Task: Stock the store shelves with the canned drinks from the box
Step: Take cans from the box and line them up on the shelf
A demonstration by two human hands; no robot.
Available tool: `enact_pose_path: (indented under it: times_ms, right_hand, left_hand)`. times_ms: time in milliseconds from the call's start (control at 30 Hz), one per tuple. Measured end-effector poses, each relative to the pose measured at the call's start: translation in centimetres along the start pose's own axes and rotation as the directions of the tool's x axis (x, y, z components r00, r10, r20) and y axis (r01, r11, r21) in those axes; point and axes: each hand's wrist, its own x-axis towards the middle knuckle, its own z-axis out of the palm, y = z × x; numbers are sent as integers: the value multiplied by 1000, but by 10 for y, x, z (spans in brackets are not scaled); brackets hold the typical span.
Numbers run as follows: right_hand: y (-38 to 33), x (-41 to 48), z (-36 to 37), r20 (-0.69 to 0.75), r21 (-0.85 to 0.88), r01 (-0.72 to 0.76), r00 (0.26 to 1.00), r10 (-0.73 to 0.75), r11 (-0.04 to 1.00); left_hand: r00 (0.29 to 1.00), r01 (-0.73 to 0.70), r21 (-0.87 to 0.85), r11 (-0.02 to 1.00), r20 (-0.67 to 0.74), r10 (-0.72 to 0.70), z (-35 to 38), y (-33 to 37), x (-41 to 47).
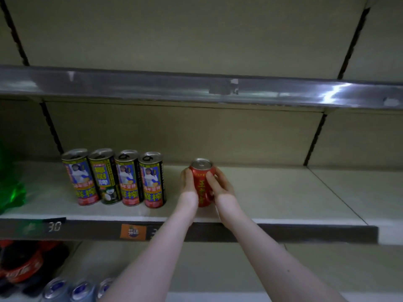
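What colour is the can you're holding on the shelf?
The can is red with yellow lettering and a silver top; only the head view shows it.

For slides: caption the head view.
Left hand and right hand hold a red can on the shelf near four tall cans.

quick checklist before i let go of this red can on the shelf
1. The red can stands upright: ok.
2. Its base sits flat on the shelf: cannot tell, the wrists partly hide it.
3. The left hand and right hand both grip it: ok.
4. Gap to the four tall cans: ok, apart.
5. Label faces front: ok.
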Motion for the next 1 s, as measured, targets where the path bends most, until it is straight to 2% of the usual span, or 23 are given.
enact_pose_path:
  times_ms: [200, 367, 433, 467, 533, 567, 633, 700, 767, 833, 933, 1000]
  right_hand:
    - [-3, -7, 4, -36, -27, -10, 999, 10, 1000]
    - [-6, -11, 4, -46, -20, -47, 998, 46, 999]
    - [-10, -17, -3, -47, -16, -57, 997, 56, 998]
    - [-11, -22, -9, -58, -23, -44, 997, 43, 999]
    - [-14, -29, -23, -97, -39, 19, 995, -23, 999]
    - [-15, -33, -32, -129, -38, 51, 990, -55, 998]
    - [-20, -38, -47, -173, -32, 103, 979, -107, 994]
    - [-27, -44, -63, -198, -34, 153, 968, -156, 988]
    - [-37, -51, -80, -216, -44, 191, 957, -196, 981]
    - [-48, -61, -102, -254, -49, 245, 935, -249, 968]
    - [-65, -81, -145, -359, -94, 323, 871, -335, 942]
    - [-74, -100, -176, -420, -147, 352, 824, -380, 925]
  left_hand:
    - [1000, -2, -61, 998, -23, 0, 2, -3, -4]
    - [998, -60, -70, 996, -38, 58, 4, -11, -5]
    - [985, -141, -63, 988, -104, 134, -3, -13, -2]
    - [957, -243, -24, 970, -170, 235, -5, -14, -3]
    - [827, -456, 178, 872, -276, 489, -6, -11, -6]
    - [767, -509, 276, 815, -284, 575, -1, -8, -11]
    - [721, -584, 321, 746, -217, 658, 18, 5, -28]
    - [756, -630, 190, 753, -72, 651, 50, 17, -51]
    - [789, -614, 97, 783, 112, 605, 81, 20, -74]
    - [792, -586, 24, 810, 231, 566, 113, 10, -93]
    - [778, -538, -78, 840, 337, 530, 162, -13, -114]
    - [742, -518, -114, 848, 434, 511, 190, -34, -131]
